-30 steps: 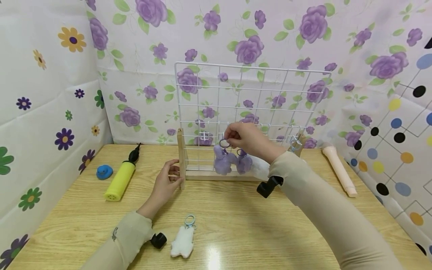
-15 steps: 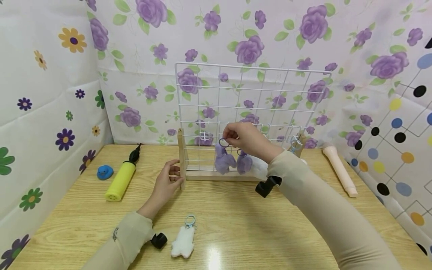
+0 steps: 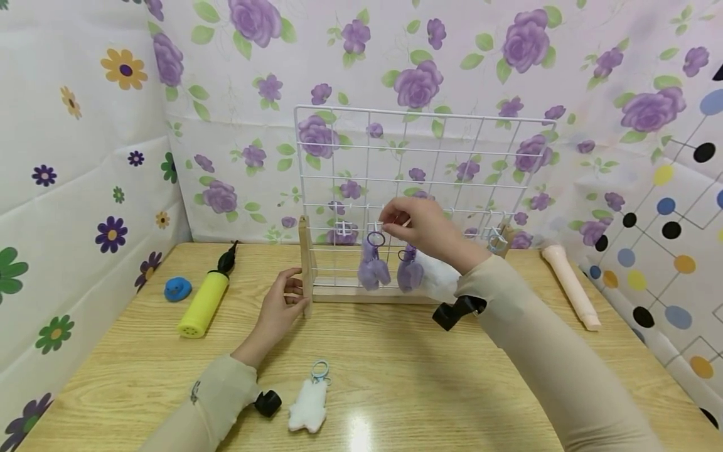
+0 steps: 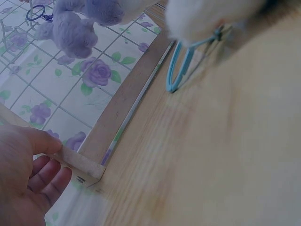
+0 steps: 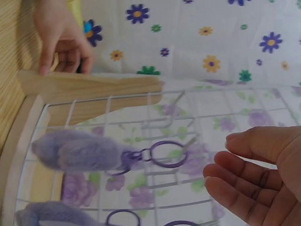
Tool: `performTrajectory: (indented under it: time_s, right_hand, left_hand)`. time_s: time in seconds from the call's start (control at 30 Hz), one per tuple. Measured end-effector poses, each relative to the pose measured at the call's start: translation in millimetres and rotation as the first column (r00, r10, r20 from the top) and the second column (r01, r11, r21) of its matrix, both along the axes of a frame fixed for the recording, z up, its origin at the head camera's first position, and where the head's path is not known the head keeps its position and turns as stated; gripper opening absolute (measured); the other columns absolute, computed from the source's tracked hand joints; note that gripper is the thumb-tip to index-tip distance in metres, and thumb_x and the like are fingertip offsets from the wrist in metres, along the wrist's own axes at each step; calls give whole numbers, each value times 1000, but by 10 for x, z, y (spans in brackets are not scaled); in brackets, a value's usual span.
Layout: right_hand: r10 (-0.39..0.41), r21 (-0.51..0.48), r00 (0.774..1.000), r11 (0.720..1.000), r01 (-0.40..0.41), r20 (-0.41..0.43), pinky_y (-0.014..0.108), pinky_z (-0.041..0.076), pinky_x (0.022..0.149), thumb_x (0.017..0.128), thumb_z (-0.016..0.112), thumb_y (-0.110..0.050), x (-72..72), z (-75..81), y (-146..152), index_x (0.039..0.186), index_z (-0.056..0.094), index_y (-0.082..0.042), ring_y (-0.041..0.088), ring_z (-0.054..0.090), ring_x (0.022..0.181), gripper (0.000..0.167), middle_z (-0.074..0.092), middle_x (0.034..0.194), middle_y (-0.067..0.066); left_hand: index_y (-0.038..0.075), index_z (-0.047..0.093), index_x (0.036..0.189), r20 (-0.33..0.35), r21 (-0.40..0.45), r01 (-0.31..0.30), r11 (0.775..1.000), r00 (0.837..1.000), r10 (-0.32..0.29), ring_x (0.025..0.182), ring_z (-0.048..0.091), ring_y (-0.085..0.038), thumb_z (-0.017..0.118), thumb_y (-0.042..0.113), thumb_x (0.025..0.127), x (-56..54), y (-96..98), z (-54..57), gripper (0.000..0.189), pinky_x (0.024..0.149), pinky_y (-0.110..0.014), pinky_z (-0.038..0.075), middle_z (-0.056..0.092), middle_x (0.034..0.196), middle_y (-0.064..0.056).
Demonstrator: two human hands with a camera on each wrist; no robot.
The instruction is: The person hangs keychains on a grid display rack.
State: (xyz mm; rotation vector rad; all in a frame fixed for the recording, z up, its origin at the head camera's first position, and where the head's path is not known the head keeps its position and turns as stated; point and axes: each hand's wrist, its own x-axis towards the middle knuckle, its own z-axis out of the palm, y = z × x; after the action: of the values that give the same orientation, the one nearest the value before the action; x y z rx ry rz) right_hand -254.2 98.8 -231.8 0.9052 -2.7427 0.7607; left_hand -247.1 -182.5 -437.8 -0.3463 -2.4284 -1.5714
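Observation:
My right hand point(image 3: 423, 227) is just off the purple ring of a fluffy purple plush keychain point(image 3: 373, 273), its fingers relaxed with nothing between them. That keychain hangs by its ring from a hook on the white wire grid rack point(image 3: 350, 179). Beside it hangs a second purple plush keychain point(image 3: 410, 276), and a white fluffy one point(image 3: 442, 279) partly behind my wrist. My left hand point(image 3: 280, 306) grips the rack's wooden side support point(image 4: 87, 165), thumb on one side and fingers on the other. A white plush keychain point(image 3: 309, 405) with a light blue ring lies on the table near my left wrist.
At the left of the wooden table point(image 3: 384, 370) lie a yellow hand pump point(image 3: 204, 304) and a blue toy duck point(image 3: 177, 289). A pale pink tube point(image 3: 570, 287) lies at the right. An unused white hook point(image 3: 343, 228) sits on the grid, left of the keychains.
My right hand has let go of the purple keychain's ring and drawn slightly up and right. The keychain now hangs from the hook. My left hand has stayed on the wooden support.

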Motion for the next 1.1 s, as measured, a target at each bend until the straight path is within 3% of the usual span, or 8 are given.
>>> performTrajectory:
  time_s: [0.17, 0.4, 0.77, 0.97, 1.1]
  right_hand:
    - [-9, -77, 1000, 997, 9, -9, 33, 53, 79, 95, 61, -19, 133, 84, 62, 107, 66, -10, 16, 62, 87, 16, 67, 99, 4]
    - [41, -158, 998, 986, -49, -55, 30, 52, 74, 93, 64, -18, 310, 85, 93, 106, 67, -11, 13, 61, 87, 15, 68, 98, 2]
    - [157, -195, 978, 964, -182, -138, 24, 55, 71, 90, 67, -10, 590, -124, 42, 106, 67, -7, 11, 64, 86, 16, 70, 98, 3]
    - [243, -236, 960, 933, -271, -139, 24, 56, 69, 89, 66, -6, 680, -300, -11, 105, 67, -6, 14, 65, 86, 15, 69, 97, 7]
    - [267, -246, 959, 927, -283, -98, 23, 56, 70, 90, 66, -7, 738, -431, -53, 107, 66, -7, 14, 65, 87, 17, 69, 99, 7]
  left_hand:
    - [6, 40, 139, -5, 1, 3, 1000, 1000, -3, 99, 56, -30, 67, -7, 84, 4, -6, -2, 62, 76, -19, 50, 55, 115, -20]
    - [5, 40, 139, -8, 4, 3, 1000, 1000, -3, 99, 56, -30, 67, -7, 84, 14, -4, 3, 62, 77, -21, 51, 55, 115, -20]
    - [6, 40, 139, -1, 5, 3, 1000, 1000, -3, 100, 57, -30, 67, -7, 84, 18, -2, 3, 62, 78, -23, 53, 56, 115, -20]
    - [6, 40, 139, -2, 8, 6, 1000, 1000, -6, 100, 57, -30, 66, -7, 85, 7, -4, 0, 62, 76, -18, 51, 56, 115, -20]
    - [6, 39, 139, 0, 11, 7, 1000, 1000, -7, 99, 57, -30, 66, -7, 85, 1, -9, -6, 62, 75, -17, 50, 55, 116, -20]
